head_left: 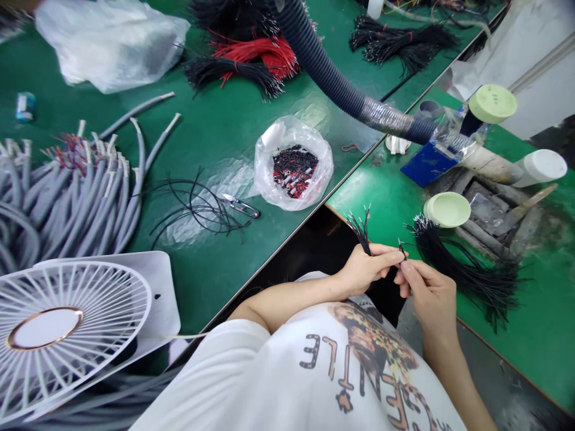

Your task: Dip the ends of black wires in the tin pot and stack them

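My left hand (pixel 365 270) is closed around a small bundle of black wires (pixel 360 232), whose bare silvery ends stick up past the fingers. Close beside it, my right hand (pixel 427 288) pinches a thin black wire (pixel 402 249) with a pale tip, and the fingertips of both hands nearly meet there. Both hands are above the gap at the edge of the green bench, in front of my shirt. To their right lies a larger bunch of black wires (pixel 467 269) with stripped ends. What the curled lower fingers hold is hidden.
A plastic bag of small red and black parts (pixel 294 164) stands left of my hands. Thread snips (pixel 242 205) lie beside loose black wires (pixel 193 203). Grey cables (pixel 85 197) and a white fan (pixel 76 335) fill the left. A ribbed hose (pixel 332 72) hangs overhead.
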Demonstrator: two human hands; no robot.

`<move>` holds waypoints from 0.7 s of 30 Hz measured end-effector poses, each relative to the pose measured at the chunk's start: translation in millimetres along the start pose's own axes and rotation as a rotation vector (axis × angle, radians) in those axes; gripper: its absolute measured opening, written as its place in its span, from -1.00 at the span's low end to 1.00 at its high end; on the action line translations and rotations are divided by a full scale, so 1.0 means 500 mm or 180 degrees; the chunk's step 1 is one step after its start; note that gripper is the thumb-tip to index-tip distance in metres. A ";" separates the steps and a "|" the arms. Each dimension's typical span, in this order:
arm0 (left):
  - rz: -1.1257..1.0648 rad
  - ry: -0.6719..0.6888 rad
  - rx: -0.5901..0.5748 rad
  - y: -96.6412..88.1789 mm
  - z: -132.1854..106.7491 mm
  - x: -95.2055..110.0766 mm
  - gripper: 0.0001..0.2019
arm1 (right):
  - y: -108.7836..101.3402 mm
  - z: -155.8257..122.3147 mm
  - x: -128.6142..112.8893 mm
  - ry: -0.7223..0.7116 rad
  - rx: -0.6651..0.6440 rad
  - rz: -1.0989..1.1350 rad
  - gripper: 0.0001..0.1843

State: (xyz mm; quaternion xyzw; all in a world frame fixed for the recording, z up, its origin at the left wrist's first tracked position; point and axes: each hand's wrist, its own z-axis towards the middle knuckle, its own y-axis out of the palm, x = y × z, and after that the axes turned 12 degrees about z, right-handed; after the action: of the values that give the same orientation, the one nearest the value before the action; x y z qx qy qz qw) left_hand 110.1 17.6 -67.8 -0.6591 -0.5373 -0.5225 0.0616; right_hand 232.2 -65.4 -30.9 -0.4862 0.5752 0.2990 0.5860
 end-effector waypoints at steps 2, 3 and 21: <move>0.0026 -0.0029 0.0026 0.000 0.000 0.000 -0.56 | 0.000 0.001 0.002 0.0020 -0.0001 0.0006 -0.65; 0.0042 -0.0047 0.0039 0.000 0.000 0.000 -0.55 | 0.000 0.001 0.003 0.0034 0.0007 0.0011 -0.65; 0.0075 0.0016 -0.0068 -0.002 -0.002 0.006 -0.51 | 0.002 0.002 0.000 -0.0072 0.0267 -0.0305 -0.69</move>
State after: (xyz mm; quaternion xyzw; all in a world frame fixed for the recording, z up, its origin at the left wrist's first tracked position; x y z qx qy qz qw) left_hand 108.2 19.2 -65.3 -0.6647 -0.5237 -0.5291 0.0621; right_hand 231.9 -64.1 -31.2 -0.4847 0.5566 0.2517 0.6260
